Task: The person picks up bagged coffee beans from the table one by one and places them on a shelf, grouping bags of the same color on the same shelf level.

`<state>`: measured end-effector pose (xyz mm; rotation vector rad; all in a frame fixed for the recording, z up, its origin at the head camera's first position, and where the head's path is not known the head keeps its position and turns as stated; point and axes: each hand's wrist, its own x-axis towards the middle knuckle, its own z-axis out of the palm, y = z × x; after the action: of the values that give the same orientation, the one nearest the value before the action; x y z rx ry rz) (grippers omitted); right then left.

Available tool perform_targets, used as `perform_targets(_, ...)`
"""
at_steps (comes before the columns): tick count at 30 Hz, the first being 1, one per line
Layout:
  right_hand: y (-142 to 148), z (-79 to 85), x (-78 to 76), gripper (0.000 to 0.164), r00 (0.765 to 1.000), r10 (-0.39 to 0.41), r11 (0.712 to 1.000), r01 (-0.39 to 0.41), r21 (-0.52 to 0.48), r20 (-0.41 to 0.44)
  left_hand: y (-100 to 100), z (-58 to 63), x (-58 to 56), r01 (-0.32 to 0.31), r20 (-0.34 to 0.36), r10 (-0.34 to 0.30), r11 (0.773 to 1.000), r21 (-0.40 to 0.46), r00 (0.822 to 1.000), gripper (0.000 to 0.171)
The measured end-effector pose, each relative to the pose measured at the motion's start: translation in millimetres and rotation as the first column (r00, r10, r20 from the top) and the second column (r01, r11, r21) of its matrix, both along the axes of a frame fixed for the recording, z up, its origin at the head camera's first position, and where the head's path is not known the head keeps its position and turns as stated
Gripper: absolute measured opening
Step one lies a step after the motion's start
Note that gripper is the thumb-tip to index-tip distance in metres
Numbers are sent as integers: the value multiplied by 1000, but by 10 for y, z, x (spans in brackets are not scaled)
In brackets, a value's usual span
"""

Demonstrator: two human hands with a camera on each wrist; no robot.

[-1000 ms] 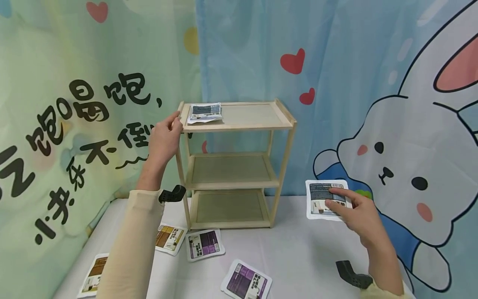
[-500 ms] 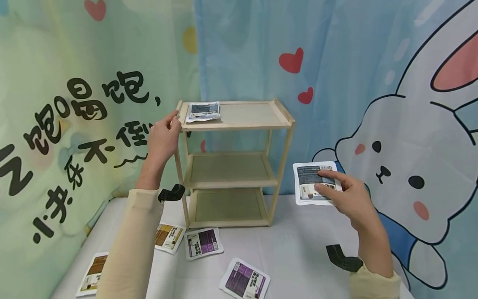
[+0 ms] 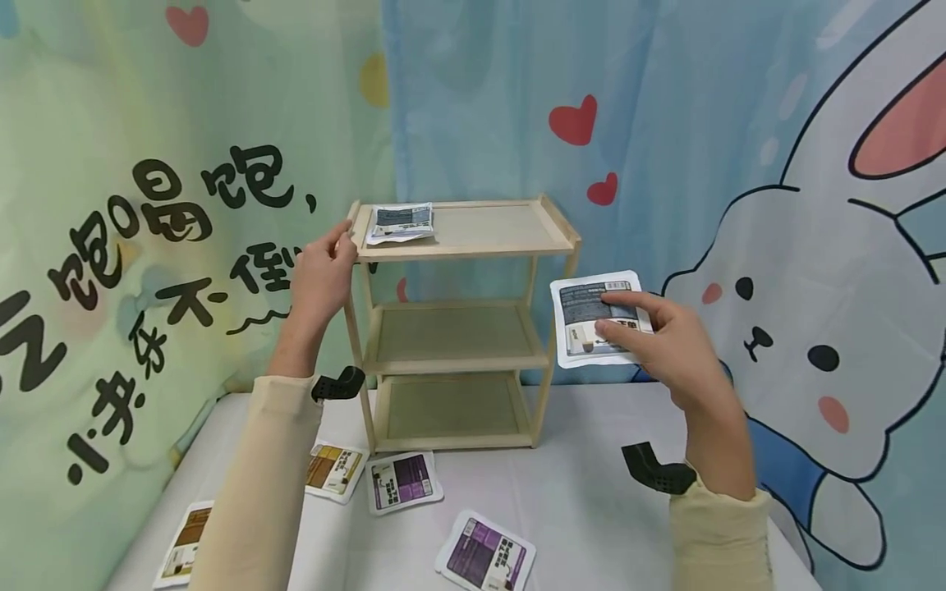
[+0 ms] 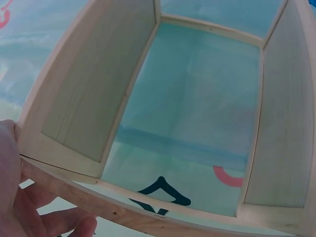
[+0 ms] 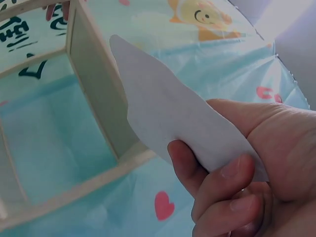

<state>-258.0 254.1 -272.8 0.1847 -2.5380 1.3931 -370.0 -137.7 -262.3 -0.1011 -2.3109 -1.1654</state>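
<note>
A three-tier wooden shelf (image 3: 458, 334) stands on the table in the head view. My left hand (image 3: 323, 275) grips the left end of its top tier; in the left wrist view some fingers (image 4: 59, 219) curl beneath the frame. My right hand (image 3: 676, 349) pinches a white-edged pouch (image 3: 591, 308) with a blue-grey label, thumb and index finger on its labelled face. Its plain white back (image 5: 168, 103) shows in the right wrist view. The pouch overlaps the shelf's right posts in the head view. A similar blue-grey pouch (image 3: 400, 222) lies at the left of the top tier.
Two purple-labelled pouches, one near the shelf foot (image 3: 404, 483) and one nearer me (image 3: 485, 552), lie on the white table (image 3: 591, 509). An orange-brown pouch (image 3: 337, 471) is beside the shelf; another brown one (image 3: 185, 542) is partly behind my left sleeve. Printed curtains (image 3: 473, 98) hang behind.
My right hand has moved up and to the left with its pouch, from beyond the shelf's right side to its right posts. The left hand keeps its grip on the shelf.
</note>
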Motion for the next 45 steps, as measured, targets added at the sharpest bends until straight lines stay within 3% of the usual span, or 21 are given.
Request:
perform_targets(7,-202,213,-59,55,999,54,998,-53,-31,6,-11,-20,19,-1,-2,1,1000,-6,1000,52)
perform_targets(17,-387,444,-145,53,998,60,996,-60,-66,13,-8,-2,12,-3,-29,2,1000,-20,1000,52)
perform_targets(31,-544,757,-418,49,999,46,999,-46,-28,-10,14,3,34,-5,-32,4,999,-34,999,52)
perform_targets(45,-723,955,-774,50,995,100,994,-99,-42,24,9,-13,72,0,-33,-1,999,-32,999,52)
